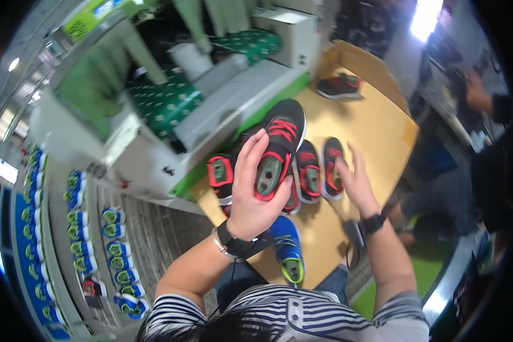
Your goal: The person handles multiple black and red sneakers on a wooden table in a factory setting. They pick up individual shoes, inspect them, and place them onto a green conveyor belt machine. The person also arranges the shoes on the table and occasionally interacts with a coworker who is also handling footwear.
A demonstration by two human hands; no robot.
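Note:
My left hand (252, 191) is wrapped round the heel end of a black sneaker (283, 130) with red laces, lifted above the table with its toe pointing away from me. A grey-green last (268, 175) shows inside its opening. To the right, my right hand (359, 183) has its fingers apart, with the thumb beside a black-and-red sneaker (332, 151); whether it touches that shoe I cannot tell. Another black-and-red sneaker (308, 174) lies between the hands. Left of my left hand is one more black-and-red shoe (221, 171), partly hidden.
The shoes rest on a wooden tabletop (382, 128). A blue sneaker (288, 245) lies near my body, and a dark shoe (340, 86) at the far end by a cardboard edge (376, 65). A white machine (211, 137) borders the left; racks of blue shoes (77, 228) stand beyond.

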